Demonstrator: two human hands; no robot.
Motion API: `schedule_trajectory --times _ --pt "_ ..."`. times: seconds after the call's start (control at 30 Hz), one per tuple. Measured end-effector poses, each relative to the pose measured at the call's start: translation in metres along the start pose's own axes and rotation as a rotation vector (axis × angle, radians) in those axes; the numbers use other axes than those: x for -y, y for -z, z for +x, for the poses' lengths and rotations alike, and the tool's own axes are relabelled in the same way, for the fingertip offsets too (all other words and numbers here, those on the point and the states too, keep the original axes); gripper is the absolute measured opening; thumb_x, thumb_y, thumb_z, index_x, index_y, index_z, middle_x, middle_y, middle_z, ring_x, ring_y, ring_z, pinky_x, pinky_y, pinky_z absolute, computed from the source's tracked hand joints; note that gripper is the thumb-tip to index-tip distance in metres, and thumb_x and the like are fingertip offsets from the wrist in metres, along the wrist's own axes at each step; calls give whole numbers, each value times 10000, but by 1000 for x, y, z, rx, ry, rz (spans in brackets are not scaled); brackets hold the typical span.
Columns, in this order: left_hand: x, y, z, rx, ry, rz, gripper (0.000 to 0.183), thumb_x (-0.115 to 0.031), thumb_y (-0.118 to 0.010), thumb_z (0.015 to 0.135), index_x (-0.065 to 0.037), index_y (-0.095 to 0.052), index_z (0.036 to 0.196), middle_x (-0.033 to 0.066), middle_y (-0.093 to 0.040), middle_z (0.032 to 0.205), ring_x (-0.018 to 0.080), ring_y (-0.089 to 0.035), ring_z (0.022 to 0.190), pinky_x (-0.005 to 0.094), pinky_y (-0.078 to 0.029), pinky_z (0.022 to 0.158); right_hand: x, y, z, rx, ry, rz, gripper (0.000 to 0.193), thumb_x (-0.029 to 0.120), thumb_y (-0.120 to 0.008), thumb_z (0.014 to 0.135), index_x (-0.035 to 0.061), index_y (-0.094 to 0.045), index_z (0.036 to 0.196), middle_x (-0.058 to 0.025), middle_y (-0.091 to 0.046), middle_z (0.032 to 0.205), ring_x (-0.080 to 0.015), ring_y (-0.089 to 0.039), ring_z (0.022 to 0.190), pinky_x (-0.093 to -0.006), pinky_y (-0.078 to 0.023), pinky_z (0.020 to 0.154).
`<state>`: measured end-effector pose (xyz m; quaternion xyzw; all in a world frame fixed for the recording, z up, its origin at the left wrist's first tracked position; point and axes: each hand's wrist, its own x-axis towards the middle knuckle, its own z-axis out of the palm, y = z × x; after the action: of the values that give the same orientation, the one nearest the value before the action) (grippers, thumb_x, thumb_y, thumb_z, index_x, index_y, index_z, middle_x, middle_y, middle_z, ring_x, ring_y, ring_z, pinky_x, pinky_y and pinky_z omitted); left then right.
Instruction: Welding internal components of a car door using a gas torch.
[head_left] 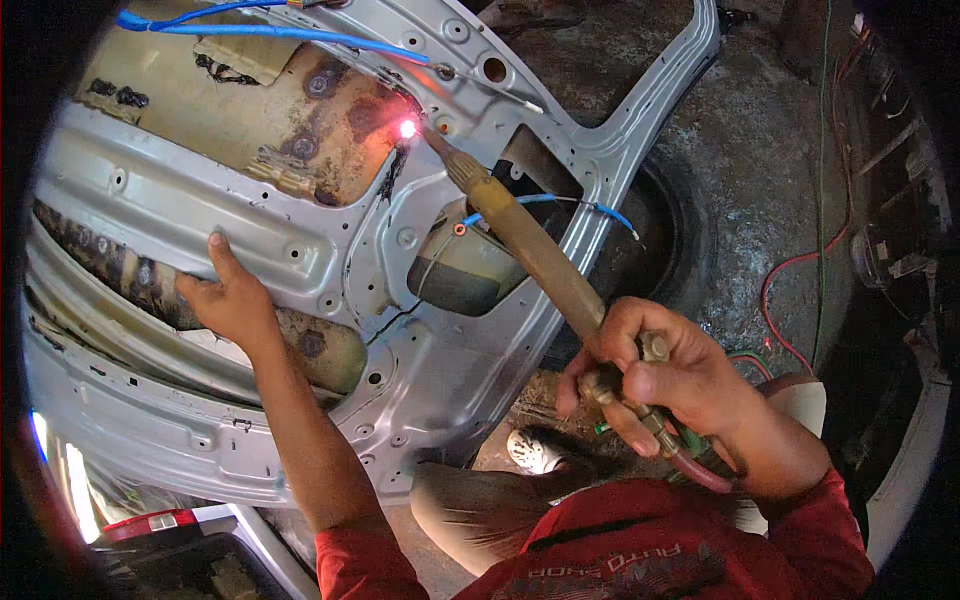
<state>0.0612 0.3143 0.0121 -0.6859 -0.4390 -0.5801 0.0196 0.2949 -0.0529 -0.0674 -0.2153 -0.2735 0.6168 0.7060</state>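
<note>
I see a grey car door panel lying across a tyre. My left hand presses flat on it, fingers released. My right hand clenches a brass torch, its flame tip seemingly touching the rusty patch.

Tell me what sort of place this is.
Probably a car body repair shop. The right hand holds a gas torch with its flame on a stripped car door panel; the left hand rests on it. A tyre lies beneath.

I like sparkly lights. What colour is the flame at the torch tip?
Bright pinkish-white flame, seen in the head view.
</note>
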Motion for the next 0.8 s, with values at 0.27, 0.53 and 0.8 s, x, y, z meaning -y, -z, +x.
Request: schedule_trajectory --times 0.27,0.53,0.8 --pt "5 -2 0 8 9 -54 474 -311 -751 990 108 -613 1164 247 -700 1147 298 -694 985 416 -564 876 13 -4 -5 -41 -102 -12 182 206 -634 1062 83 -502 1040 -133 -615 717 -171 -663 647 -303 -544 684" --pt "9 6 -3 58 0 -72 474 -302 -755 989 90 -590 1199 260 -671 1169 309 -656 1058 417 -513 947 24 -2 -40 -136 26 83 303 266 -716 1006 79 -486 1068 -418 -629 1080 -155 -620 518 -217 -480 465" --pt "6 4 2 16 -57 55 554 -379 -758 962 103 -585 1175 289 -680 1162 414 -671 1080 465 -502 972 16 6 -59 -198 52 -8 367 314 -759 978 81 -479 1022 -408 -625 1035 -162 -583 438 -202 -475 436"
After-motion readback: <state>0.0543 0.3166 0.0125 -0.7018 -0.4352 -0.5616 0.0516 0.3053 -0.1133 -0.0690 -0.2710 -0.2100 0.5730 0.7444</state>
